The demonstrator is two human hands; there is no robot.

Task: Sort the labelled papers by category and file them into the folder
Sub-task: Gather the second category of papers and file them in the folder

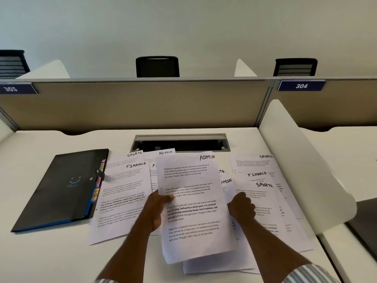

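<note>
A thin white ADMIN sheet, printed with four blocks of small type and headed in black marker, was held up off the counter near its middle, tilted slightly and bowed along its lower edge. The left hand pinched the sheet's left edge, thumb flat on the printed face and the other fingers hidden behind the paper. The right hand sat at the sheet's right edge with its fingers curled tight; whether they gripped this sheet or another ADMIN page just beneath it could not be told. Around and under the held sheet lay a loose, overlapping spread of similar papers: a FINANCE sheet to the left, a SPORTS sheet peeking out behind it, and more SPORTS and FINANCE pages fanned out to the right. The black folder lay closed and flat on the smooth white counter at the far left, well apart from both hands, its matte cover marked with a small blue smile, a blue edge along its bottom and coloured index tabs poking from its right side, which touched the FINANCE sheet. A rectangular grey cable slot was cut into the counter behind the papers, below a beige fabric partition, and a rounded white divider stood at the right.
</note>
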